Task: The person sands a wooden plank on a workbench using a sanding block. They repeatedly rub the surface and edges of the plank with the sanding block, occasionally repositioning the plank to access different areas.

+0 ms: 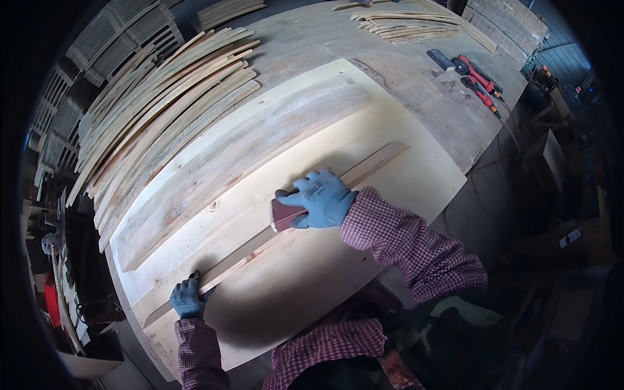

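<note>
A long narrow wooden strip point(380, 161) lies slantwise across a pale wooden sheet point(422, 140). My right hand point(323, 198), in a blue work glove, is closed around a dark red sanding block point(286, 215) that rests on the middle of the strip. Near the strip's left end, my left hand point(188, 298), gloved in the same blue, grips it with the fingers bent over its edge. Beyond the strip, a wide plank point(253, 153) with a greyish face lies roughly alongside it on the sheet.
Several thin wooden strips point(172, 110) are piled at the far left of the table point(292, 45). Another bundle of strips point(409, 27) lies at the back. Red-and-black power tools point(480, 79) sit at the right edge. Stacked slatted wood point(123, 36) stands behind on the left.
</note>
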A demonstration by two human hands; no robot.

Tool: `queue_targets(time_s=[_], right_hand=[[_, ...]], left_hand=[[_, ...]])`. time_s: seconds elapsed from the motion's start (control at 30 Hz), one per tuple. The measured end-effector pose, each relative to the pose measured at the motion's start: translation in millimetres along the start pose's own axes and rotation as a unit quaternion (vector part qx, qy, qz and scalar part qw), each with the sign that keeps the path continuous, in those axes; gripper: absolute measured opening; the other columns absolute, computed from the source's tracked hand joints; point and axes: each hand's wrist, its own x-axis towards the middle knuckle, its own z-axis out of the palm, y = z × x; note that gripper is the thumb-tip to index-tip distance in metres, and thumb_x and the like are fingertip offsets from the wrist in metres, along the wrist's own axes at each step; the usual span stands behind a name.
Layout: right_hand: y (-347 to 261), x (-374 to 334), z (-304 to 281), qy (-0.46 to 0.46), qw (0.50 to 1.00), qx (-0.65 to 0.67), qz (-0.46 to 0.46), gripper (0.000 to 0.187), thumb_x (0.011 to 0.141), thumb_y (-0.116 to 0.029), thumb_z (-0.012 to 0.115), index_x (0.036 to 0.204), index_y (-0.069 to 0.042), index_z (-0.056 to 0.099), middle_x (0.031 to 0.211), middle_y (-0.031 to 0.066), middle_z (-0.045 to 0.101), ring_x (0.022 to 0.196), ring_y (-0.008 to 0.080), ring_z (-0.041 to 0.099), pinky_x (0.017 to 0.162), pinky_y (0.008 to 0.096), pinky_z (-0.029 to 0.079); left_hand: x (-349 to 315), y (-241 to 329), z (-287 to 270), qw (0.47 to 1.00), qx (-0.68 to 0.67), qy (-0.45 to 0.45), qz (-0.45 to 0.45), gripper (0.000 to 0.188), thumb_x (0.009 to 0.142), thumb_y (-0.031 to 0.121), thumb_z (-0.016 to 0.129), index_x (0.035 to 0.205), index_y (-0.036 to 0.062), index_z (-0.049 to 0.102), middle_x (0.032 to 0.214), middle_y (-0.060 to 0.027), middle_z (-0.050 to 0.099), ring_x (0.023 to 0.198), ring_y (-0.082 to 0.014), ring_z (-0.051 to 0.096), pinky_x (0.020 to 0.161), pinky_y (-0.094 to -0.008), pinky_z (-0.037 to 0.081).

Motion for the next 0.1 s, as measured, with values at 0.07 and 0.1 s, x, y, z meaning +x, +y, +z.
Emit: queue_targets(time_s=[0.07, 0.1], right_hand=[[77, -37, -13, -0.047, 0.989, -0.033, 0.134, 0.072, 0.088, -0.062, 0.061, 0.147, -0.023, 0.049, 0.132, 0.0072, 0.06, 0.12, 0.0237, 0.056, 0.107, 0.0436, 0.041], [80, -40, -16, -0.042, 0.988, -0.034, 0.142, 0.072, 0.088, -0.062, 0.061, 0.147, -0.023, 0.049, 0.132, 0.0072, 0.06, 0.12, 0.0237, 0.056, 0.107, 0.0436, 0.041]], left_hand=[[-5, -1, 1, 0.999, 0.011, 0.026, 0.016, 0.064, 0.075, 0.065, 0.07, 0.122, 0.0219, 0.068, 0.099, -0.0043, 0.07, 0.078, -0.0282, 0.063, 0.071, -0.0447, 0.052], [-5, 1, 1, 0.999, 0.019, 0.025, 0.021, 0.065, 0.074, 0.064, 0.071, 0.122, 0.0207, 0.068, 0.102, -0.0039, 0.07, 0.078, -0.0281, 0.063, 0.073, -0.0442, 0.053]])
